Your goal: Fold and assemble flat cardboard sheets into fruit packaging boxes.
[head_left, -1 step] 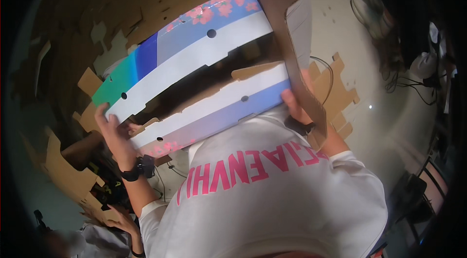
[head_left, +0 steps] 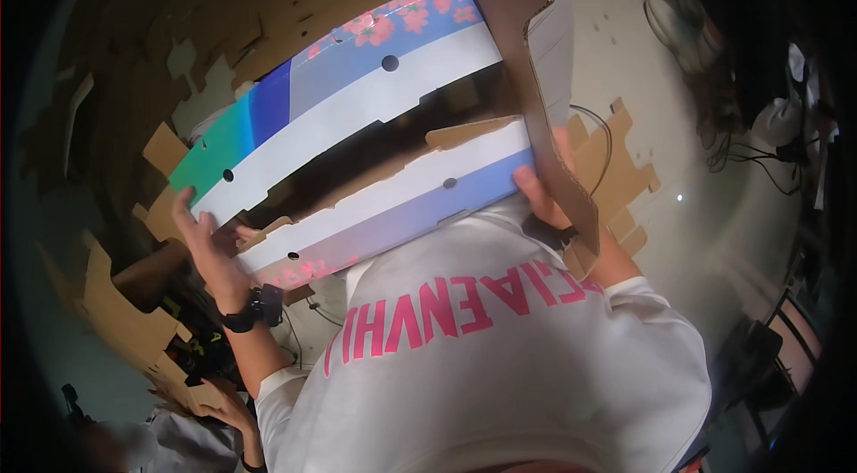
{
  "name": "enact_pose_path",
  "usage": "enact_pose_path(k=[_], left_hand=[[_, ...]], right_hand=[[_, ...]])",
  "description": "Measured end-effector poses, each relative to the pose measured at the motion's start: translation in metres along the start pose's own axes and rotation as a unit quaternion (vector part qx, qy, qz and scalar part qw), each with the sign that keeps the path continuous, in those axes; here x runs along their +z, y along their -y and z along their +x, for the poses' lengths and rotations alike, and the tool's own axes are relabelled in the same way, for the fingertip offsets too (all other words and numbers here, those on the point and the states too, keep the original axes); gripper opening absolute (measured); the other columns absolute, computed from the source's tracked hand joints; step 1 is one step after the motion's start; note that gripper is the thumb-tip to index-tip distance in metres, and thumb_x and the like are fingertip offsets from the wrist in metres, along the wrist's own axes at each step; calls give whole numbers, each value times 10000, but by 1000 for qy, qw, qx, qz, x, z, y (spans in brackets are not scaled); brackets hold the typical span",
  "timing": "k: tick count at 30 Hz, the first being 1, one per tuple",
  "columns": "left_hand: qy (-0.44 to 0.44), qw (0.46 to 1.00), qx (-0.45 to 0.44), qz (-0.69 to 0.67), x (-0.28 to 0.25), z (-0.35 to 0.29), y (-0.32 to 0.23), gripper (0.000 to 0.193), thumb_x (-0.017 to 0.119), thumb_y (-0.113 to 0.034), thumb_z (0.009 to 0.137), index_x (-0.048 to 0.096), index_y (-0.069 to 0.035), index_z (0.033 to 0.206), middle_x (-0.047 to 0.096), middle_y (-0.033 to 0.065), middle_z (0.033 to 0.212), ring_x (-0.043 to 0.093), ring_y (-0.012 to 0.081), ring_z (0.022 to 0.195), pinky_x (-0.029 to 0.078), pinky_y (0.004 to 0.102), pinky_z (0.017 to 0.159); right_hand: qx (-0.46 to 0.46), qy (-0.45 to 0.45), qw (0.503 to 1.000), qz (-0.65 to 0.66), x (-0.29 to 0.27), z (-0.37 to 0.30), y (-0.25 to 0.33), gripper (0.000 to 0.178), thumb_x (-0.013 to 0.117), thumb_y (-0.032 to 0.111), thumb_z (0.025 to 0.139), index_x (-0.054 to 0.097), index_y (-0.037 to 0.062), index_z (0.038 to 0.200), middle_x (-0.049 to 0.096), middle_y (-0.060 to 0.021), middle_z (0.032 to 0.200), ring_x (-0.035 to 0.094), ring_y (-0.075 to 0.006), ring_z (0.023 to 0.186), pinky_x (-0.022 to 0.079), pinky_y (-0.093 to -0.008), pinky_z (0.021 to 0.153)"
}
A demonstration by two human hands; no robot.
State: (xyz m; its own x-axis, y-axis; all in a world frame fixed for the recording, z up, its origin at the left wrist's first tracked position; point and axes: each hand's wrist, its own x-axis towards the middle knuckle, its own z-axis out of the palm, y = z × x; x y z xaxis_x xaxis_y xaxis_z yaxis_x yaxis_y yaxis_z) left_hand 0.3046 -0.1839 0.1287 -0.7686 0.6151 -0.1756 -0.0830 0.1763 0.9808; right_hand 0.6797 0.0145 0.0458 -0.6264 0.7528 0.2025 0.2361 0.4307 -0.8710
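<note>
A cardboard box [head_left: 357,137] with its long side open towards me is held at both ends. Its far wall is blue, green and white with pink flowers; the near wall [head_left: 384,210] is white and pale blue. My left hand [head_left: 214,250], a black watch at its wrist, grips the left end with fingers spread along it. The thumb of my right hand [head_left: 542,196] presses on the near wall's right end, its other fingers partly hidden behind a tall brown flap [head_left: 527,53]. That flap stands up at the right end. The box's inside is dark.
Flat brown cardboard pieces [head_left: 134,294] lie at the left, and more stand at the far side. Another cardboard piece [head_left: 625,174] and a cable lie on the floor to the right. Another person's hand [head_left: 230,406] shows at the lower left. A shoe [head_left: 669,22] is at the far right.
</note>
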Motion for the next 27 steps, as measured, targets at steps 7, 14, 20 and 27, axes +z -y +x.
enact_pose_path(k=[7,14,20,27], left_hand=[[-95,991,36,89,-5,-2,13,480,568,-269,1051,388,-69,1448,618,62,957,589,108,585,490,223,534],[-16,992,-32,124,-24,3,25,414,510,-318,1071,433,-58,1385,698,125,1016,622,107,596,532,223,559],[-15,995,-41,85,-21,6,23,386,518,-313,1065,459,-55,1346,694,122,1026,632,107,599,533,217,551],[-7,995,-87,51,-26,-1,21,437,515,-325,1066,472,-37,1392,652,111,1132,670,145,655,537,243,610]], right_hand=[[68,6,984,166,13,-4,-6,681,656,285,977,330,-37,1481,379,-275,1535,397,-372,1413,281,-442,1179],[-145,94,985,4,22,24,-18,926,780,284,852,260,113,1600,179,-344,1601,349,-487,1435,358,-492,1140],[-56,213,973,-63,0,35,11,1073,969,500,496,577,172,1439,-27,-371,1629,274,-562,1456,415,-499,1101],[-23,187,982,-23,13,29,10,783,904,252,711,593,83,1410,83,-344,1639,360,-469,1450,395,-436,1115]])
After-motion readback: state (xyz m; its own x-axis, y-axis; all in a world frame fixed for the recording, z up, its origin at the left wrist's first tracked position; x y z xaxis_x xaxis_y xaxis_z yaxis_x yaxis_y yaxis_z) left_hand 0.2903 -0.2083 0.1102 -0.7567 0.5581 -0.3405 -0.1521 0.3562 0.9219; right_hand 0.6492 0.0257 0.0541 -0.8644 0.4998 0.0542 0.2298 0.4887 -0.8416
